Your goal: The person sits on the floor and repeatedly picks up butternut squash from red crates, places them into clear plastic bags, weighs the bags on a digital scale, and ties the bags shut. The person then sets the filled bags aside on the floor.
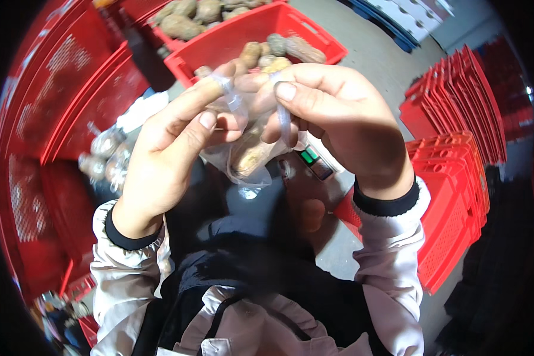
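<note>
A clear plastic bag [249,160] with a yellowish-brown root vegetable [249,156] inside hangs between my hands, above my lap. Its rim is gathered on both sides: my left hand [173,138] pinches the left part between thumb and fingers, and my right hand [325,102] grips the right part under the thumb. Just beyond my fingers stands a red plastic crate [325,42] holding several loose brown tubers [251,54]. Partly behind my right hand is a scale with a lit green display [309,155].
Bagged tubers [109,151] lie at the left beside large red crates [93,102]. Another crate of tubers [182,26] is at the top. Stacked red crates [454,107] and orange-red crates [449,200] stand at the right. A blue pallet [382,22] lies at the upper right.
</note>
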`<action>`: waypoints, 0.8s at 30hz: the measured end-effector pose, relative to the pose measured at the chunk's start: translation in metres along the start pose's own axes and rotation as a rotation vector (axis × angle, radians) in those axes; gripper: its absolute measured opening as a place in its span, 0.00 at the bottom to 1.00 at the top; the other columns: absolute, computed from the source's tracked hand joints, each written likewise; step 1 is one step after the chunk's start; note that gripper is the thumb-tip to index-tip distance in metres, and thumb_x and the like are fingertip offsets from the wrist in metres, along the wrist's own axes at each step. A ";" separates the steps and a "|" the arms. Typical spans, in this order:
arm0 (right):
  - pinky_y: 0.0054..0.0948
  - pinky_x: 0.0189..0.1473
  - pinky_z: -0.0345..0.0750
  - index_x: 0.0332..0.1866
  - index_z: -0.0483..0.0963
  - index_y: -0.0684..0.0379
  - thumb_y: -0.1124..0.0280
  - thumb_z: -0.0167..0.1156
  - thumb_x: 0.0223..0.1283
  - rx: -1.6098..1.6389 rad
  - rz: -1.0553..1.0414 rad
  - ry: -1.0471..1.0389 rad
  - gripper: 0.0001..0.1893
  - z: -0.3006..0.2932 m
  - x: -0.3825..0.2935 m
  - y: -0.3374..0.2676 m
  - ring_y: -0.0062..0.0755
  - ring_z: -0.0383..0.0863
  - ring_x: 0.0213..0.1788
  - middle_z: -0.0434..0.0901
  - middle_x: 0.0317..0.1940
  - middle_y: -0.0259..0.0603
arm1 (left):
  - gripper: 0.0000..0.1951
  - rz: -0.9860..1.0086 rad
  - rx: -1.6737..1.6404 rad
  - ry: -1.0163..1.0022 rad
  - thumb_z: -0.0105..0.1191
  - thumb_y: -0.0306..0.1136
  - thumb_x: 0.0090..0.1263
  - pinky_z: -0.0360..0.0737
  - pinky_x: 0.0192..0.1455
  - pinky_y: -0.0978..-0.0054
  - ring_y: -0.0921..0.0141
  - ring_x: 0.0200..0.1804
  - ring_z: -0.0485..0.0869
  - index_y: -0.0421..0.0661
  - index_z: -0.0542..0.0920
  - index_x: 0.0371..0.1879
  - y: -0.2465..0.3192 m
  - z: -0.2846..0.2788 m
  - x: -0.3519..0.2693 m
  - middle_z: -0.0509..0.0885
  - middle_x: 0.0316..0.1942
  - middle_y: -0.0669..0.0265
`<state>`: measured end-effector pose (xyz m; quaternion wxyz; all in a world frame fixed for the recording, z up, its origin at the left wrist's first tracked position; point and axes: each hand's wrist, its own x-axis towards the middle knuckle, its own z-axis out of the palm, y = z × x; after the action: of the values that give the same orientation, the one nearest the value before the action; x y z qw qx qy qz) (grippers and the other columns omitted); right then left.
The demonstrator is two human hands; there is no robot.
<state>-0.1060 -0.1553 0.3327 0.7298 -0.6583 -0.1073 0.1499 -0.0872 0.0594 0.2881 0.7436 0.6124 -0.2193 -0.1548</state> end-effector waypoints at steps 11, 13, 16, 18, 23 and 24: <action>0.22 0.42 0.79 0.46 0.78 0.69 0.65 0.56 0.67 -0.211 0.269 -0.613 0.16 0.135 0.036 0.051 0.24 0.82 0.37 0.83 0.38 0.41 | 0.26 -0.123 -0.500 0.294 0.37 0.19 0.65 0.78 0.57 0.70 0.65 0.58 0.77 0.37 0.65 0.66 -0.029 -0.050 -0.163 0.69 0.65 0.55; 0.22 0.43 0.79 0.47 0.78 0.70 0.66 0.55 0.68 -0.221 0.296 -0.676 0.15 0.140 0.034 0.054 0.24 0.82 0.37 0.83 0.38 0.42 | 0.25 -0.082 -0.435 0.315 0.39 0.20 0.66 0.76 0.56 0.72 0.68 0.56 0.77 0.38 0.65 0.66 -0.042 -0.046 -0.176 0.74 0.59 0.58; 0.22 0.38 0.77 0.39 0.81 0.63 0.65 0.57 0.63 -0.391 0.217 -0.818 0.11 0.138 0.024 0.060 0.22 0.81 0.31 0.84 0.31 0.40 | 0.20 -0.146 -0.350 0.290 0.46 0.23 0.69 0.75 0.52 0.76 0.72 0.46 0.79 0.39 0.69 0.60 -0.052 -0.037 -0.194 0.79 0.44 0.64; 0.24 0.38 0.77 0.37 0.82 0.59 0.66 0.57 0.63 -0.596 0.049 -0.936 0.09 0.129 0.011 0.071 0.24 0.82 0.32 0.84 0.31 0.42 | 0.11 -0.186 -0.075 0.247 0.53 0.28 0.67 0.76 0.38 0.73 0.75 0.35 0.78 0.40 0.75 0.47 -0.066 -0.029 -0.214 0.78 0.34 0.70; 0.23 0.38 0.76 0.42 0.79 0.63 0.79 0.60 0.57 -0.247 0.388 -0.471 0.08 0.078 -0.020 0.148 0.21 0.80 0.33 0.83 0.32 0.37 | 0.08 0.040 1.046 0.109 0.61 0.32 0.57 0.75 0.30 0.63 0.60 0.28 0.77 0.44 0.75 0.26 -0.091 -0.020 -0.258 0.73 0.23 0.62; 0.20 0.39 0.75 0.42 0.78 0.65 0.80 0.60 0.57 -0.398 0.258 -0.441 0.08 0.075 -0.026 0.168 0.17 0.78 0.35 0.82 0.32 0.33 | 0.07 0.043 1.062 0.168 0.60 0.32 0.56 0.75 0.29 0.64 0.61 0.28 0.77 0.45 0.76 0.27 -0.096 -0.015 -0.260 0.73 0.22 0.62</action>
<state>-0.1692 -0.0804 0.1750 0.5208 -0.7480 -0.2058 0.3562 -0.2977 0.1823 0.1559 0.3497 0.9098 -0.2196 0.0421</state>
